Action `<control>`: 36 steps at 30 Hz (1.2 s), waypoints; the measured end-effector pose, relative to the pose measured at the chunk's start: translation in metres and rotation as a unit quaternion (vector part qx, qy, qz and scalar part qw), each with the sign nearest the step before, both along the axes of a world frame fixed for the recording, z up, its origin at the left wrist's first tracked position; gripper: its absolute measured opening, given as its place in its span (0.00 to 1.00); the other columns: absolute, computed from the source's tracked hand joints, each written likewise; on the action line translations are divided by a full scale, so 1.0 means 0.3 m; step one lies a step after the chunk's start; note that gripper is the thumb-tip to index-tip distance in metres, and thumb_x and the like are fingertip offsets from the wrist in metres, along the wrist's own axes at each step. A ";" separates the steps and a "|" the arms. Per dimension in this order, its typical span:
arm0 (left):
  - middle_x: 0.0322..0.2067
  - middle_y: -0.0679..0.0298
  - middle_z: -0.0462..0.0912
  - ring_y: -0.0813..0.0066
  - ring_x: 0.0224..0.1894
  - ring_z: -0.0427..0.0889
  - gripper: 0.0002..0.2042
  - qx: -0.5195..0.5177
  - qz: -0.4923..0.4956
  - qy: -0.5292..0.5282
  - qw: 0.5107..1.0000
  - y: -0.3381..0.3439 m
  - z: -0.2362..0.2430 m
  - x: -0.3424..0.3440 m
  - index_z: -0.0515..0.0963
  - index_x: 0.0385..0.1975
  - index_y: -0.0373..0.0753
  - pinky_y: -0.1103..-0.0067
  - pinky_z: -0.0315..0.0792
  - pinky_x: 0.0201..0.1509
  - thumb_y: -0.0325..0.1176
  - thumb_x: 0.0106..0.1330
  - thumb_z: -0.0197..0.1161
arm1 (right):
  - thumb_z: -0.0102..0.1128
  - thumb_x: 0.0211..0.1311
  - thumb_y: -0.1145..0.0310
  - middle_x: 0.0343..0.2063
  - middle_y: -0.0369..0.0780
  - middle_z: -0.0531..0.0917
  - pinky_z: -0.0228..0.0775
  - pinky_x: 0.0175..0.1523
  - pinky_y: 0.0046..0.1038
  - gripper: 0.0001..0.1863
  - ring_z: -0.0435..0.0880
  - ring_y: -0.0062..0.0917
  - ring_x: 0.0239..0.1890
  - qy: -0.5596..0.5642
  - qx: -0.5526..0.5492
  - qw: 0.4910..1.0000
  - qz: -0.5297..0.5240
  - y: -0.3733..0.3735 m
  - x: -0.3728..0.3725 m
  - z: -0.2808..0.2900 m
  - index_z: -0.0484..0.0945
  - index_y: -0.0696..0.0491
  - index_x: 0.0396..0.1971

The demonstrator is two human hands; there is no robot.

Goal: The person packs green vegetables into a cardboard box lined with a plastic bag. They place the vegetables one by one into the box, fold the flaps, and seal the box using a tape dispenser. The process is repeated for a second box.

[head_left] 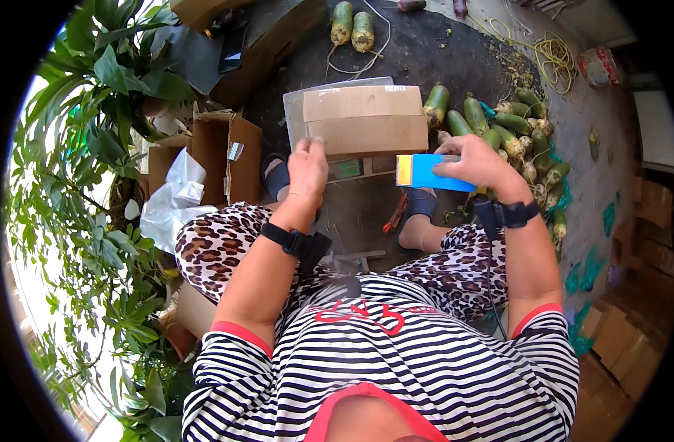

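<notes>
The blue packet (423,174) is held just off the near right corner of the carton (365,125), its yellow end turned toward the carton's middle. It is gripped by the right hand (484,162), with the fingers closed over the end away from the carton. The left hand (306,174) is placed at the carton's near left corner, its fingers bent and drawn close together; nothing is seen held in them, and whether the cardboard is touched cannot be told.

The step in hand is judged to be the handling of the packet beside the carton. For the next move, a firm grip and clearance from the near edge would seem to be called for.

Close to the carton's right side, large green vegetables (473,114) are heaped, so room is limited there. To its left, an open cardboard box (245,151) and a plastic bag (176,195) are seen. On its near side, space is narrowed by the slippered feet. A cable (489,276) is hung below the right wrist, where it could be snagged.
</notes>
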State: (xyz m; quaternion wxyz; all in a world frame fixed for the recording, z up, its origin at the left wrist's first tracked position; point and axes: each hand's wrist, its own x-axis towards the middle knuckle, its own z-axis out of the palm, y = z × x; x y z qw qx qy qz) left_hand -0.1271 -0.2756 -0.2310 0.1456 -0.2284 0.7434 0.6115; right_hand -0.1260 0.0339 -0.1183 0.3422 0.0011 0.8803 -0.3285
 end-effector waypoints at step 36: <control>0.26 0.65 0.78 0.79 0.26 0.73 0.14 -0.015 0.178 -0.045 0.983 -0.283 -0.109 -0.269 0.79 0.37 0.31 0.80 0.69 0.32 0.39 0.65 0.65 | 0.65 0.44 0.55 0.35 0.51 0.86 0.76 0.48 0.31 0.27 0.87 0.37 0.38 0.147 0.036 0.986 0.067 -0.395 -0.399 -0.023 0.84 0.59 0.42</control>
